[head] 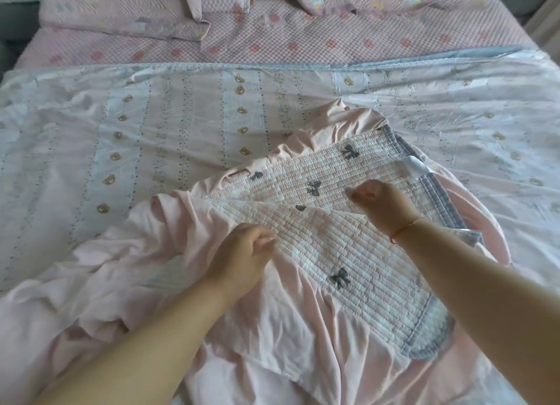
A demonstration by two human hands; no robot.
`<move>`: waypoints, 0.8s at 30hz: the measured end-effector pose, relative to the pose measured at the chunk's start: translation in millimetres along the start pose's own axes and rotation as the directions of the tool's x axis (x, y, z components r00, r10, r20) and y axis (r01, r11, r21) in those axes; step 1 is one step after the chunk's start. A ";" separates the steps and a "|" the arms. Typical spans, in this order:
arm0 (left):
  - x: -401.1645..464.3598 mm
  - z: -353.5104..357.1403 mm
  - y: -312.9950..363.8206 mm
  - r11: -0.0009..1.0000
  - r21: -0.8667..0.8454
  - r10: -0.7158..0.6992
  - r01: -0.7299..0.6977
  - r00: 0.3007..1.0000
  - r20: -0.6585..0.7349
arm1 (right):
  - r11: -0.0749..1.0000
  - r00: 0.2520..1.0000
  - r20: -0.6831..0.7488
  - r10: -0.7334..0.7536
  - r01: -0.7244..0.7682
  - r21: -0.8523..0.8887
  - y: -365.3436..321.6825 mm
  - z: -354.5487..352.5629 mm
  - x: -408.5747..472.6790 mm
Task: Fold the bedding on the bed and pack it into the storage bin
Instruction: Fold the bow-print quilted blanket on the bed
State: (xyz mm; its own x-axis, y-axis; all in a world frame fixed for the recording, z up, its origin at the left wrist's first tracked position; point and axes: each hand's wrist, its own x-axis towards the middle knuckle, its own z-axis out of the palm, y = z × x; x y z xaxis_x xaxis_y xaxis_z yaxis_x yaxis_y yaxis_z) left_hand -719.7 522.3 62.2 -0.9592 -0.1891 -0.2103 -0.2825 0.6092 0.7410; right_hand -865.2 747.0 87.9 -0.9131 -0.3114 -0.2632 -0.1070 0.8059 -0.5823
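Note:
A quilted pink-and-white bed cover (348, 253) with grey bows, a grey border and a plain pink skirt lies bunched on the near side of the bed. My left hand (242, 253) pinches the cover where the quilted panel meets the pink skirt (136, 253). My right hand (378, 204) grips a fold of the quilted panel and holds it slightly raised. A white label (416, 168) shows at the far right edge of the panel. No storage bin is in view.
Under the cover lies a pale duvet (181, 116) with bear prints and stripes, spread across the bed. Beyond it is a pink quilted sheet (303, 37) with pillows (121, 10) at the head of the bed.

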 end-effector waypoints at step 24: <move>55.2 -5.0 30.7 0.546 -0.615 -0.480 0.570 0.814 0.328 | 0.452 0.885 0.104 0.453 -0.328 0.830 27.0 -24.6 -29.1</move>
State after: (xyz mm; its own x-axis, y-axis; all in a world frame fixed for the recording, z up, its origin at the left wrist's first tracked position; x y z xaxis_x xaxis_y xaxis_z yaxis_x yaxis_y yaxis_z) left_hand -781.3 526.7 76.5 -0.6487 -0.1940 -0.7359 -0.6932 -0.2484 0.6766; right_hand -851.2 790.2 98.8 -0.8162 0.0372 -0.5765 0.5777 0.0486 -0.8148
